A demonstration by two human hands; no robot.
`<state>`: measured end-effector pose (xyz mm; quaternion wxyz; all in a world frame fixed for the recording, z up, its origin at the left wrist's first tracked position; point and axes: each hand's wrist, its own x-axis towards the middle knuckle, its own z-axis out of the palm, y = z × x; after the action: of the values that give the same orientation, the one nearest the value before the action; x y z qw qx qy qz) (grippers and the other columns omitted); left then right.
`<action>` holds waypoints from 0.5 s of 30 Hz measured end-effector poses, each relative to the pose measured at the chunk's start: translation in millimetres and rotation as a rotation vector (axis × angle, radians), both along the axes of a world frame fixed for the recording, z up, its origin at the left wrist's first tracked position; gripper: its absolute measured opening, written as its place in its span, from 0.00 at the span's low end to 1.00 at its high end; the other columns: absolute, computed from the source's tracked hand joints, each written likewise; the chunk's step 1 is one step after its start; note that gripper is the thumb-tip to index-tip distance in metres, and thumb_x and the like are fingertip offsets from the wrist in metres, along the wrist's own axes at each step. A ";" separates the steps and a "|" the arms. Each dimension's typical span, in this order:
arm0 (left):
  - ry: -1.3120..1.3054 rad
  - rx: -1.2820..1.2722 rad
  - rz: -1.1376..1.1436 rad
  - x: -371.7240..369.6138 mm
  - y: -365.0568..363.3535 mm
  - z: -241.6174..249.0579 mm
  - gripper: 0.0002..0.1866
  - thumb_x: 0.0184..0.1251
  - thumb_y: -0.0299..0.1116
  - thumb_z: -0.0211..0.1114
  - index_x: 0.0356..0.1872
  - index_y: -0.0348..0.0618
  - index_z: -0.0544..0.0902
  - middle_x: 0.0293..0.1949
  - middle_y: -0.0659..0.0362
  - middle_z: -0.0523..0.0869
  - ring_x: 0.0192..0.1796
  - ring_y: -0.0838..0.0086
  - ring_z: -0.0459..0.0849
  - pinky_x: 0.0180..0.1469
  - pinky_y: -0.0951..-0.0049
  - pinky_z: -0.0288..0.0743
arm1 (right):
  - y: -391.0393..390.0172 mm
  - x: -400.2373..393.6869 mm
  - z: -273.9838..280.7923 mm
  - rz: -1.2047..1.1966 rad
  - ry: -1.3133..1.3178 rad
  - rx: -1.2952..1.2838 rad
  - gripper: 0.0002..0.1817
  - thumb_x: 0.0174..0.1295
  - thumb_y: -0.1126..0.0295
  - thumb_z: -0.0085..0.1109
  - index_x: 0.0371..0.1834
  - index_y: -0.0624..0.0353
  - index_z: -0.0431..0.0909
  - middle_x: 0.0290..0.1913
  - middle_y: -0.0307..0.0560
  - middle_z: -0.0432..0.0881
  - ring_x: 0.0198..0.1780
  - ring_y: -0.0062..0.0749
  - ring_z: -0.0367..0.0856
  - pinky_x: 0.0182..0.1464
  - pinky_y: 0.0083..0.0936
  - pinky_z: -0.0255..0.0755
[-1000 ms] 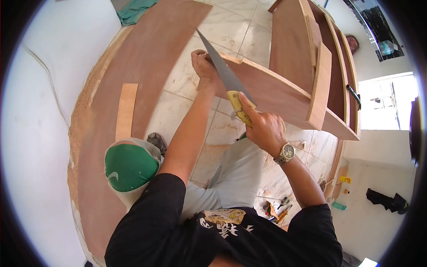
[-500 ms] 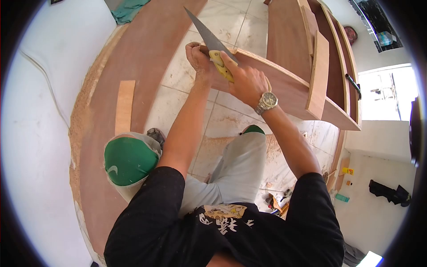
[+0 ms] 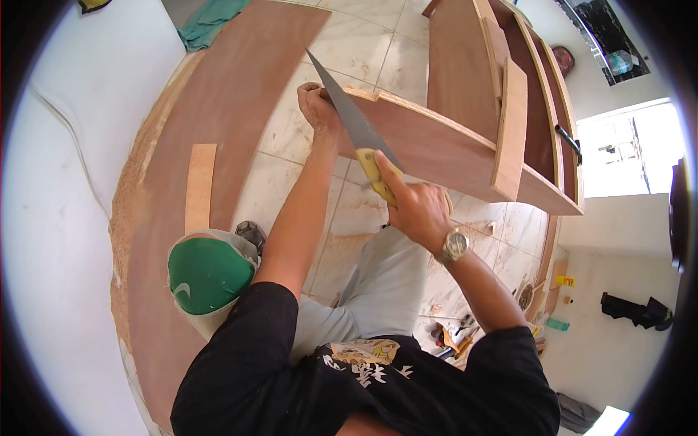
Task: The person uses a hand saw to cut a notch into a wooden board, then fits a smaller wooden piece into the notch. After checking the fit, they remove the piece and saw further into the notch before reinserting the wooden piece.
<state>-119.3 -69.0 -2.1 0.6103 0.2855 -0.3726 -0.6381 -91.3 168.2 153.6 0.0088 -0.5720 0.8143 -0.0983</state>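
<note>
My right hand is closed round the yellow handle of a handsaw. Its blade points up and to the left, crossing the near end of a reddish-brown plywood board. My left hand grips that end of the board just left of the blade, its fingers curled and partly hidden. A step is cut in the board's pale top edge, a little right of the blade. Sawdust clings to my left wrist, and a metal watch is on my right one.
The board joins a wooden frame with long side panels; a short plywood piece leans across it. To the left lies a long brown panel bearing a pale wood strip. Tools lie on the dusty tiled floor.
My right hand has drawn the handsaw back, down and to the right, so its tip sits lower. My left hand keeps its hold on the board end.
</note>
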 end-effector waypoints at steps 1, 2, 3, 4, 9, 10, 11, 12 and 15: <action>-0.016 -0.013 0.013 0.0 -2.8 -0.2 0.06 0.65 0.28 0.48 0.41 0.42 0.71 0.28 0.61 0.73 0.30 0.76 0.73 0.33 0.72 0.73 | -0.2 -2.2 -1.3 0.015 0.023 -0.017 0.43 0.55 0.75 0.61 0.79 0.42 0.67 0.27 0.55 0.85 0.31 0.56 0.87 0.36 0.53 0.80; 0.059 0.082 -0.047 7.2 1.0 8.7 0.06 0.65 0.28 0.48 0.41 0.42 0.71 0.28 0.61 0.73 0.31 0.75 0.74 0.34 0.71 0.74 | 4.8 1.8 -4.2 0.012 0.034 -0.033 0.42 0.55 0.75 0.61 0.79 0.42 0.67 0.27 0.56 0.86 0.32 0.56 0.87 0.36 0.53 0.80; 0.139 0.175 -0.109 11.7 6.8 18.7 0.07 0.65 0.29 0.47 0.41 0.42 0.71 0.28 0.61 0.73 0.31 0.74 0.74 0.34 0.70 0.74 | -2.2 -0.4 -6.1 -0.008 0.041 -0.035 0.43 0.55 0.75 0.61 0.79 0.43 0.67 0.27 0.55 0.85 0.31 0.56 0.87 0.36 0.52 0.80; 0.048 0.117 -0.064 10.6 9.0 15.5 0.07 0.66 0.29 0.47 0.42 0.43 0.71 0.30 0.60 0.73 0.32 0.74 0.74 0.35 0.70 0.74 | -25.5 -11.9 -7.1 -0.020 0.055 -0.039 0.43 0.54 0.75 0.61 0.79 0.43 0.67 0.27 0.55 0.85 0.31 0.55 0.87 0.36 0.52 0.80; 0.083 0.190 -0.084 13.4 14.2 32.6 0.10 0.68 0.33 0.47 0.39 0.39 0.73 0.37 0.57 0.76 0.35 0.73 0.74 0.39 0.68 0.74 | -8.5 2.2 -11.5 -0.005 0.008 -0.025 0.47 0.55 0.75 0.63 0.83 0.44 0.60 0.25 0.53 0.84 0.27 0.54 0.85 0.32 0.50 0.79; 0.099 0.196 -0.076 7.5 15.8 31.1 0.10 0.67 0.34 0.47 0.40 0.40 0.73 0.37 0.58 0.75 0.36 0.73 0.74 0.39 0.68 0.74 | 6.5 6.9 -10.4 -0.004 -0.034 0.000 0.48 0.55 0.75 0.63 0.84 0.44 0.59 0.24 0.53 0.84 0.27 0.54 0.85 0.32 0.50 0.78; 0.105 0.205 -0.060 6.6 16.8 27.7 0.09 0.67 0.34 0.47 0.40 0.41 0.73 0.37 0.58 0.75 0.37 0.73 0.74 0.39 0.68 0.74 | 11.5 4.5 -11.2 -0.013 -0.037 0.013 0.49 0.55 0.75 0.63 0.84 0.45 0.59 0.24 0.52 0.84 0.26 0.54 0.85 0.31 0.49 0.78; 0.103 0.204 -0.049 8.2 15.7 24.7 0.09 0.67 0.34 0.47 0.41 0.42 0.73 0.37 0.58 0.75 0.37 0.73 0.74 0.39 0.69 0.74 | 13.3 4.4 -13.7 -0.026 -0.047 0.016 0.49 0.55 0.75 0.63 0.85 0.45 0.58 0.24 0.52 0.84 0.26 0.53 0.84 0.30 0.49 0.77; 0.148 0.237 -0.066 11.0 42.4 22.7 0.10 0.68 0.35 0.46 0.42 0.44 0.73 0.38 0.58 0.75 0.41 0.71 0.75 0.42 0.68 0.75 | 2.1 -10.0 -23.3 -0.048 -0.013 -0.030 0.50 0.55 0.75 0.63 0.85 0.45 0.57 0.23 0.49 0.84 0.23 0.51 0.83 0.28 0.48 0.76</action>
<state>-108.3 -26.6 20.6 0.5767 0.2956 -0.2577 -0.7167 -101.3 170.3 130.3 0.0032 -0.5518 0.8261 -0.1147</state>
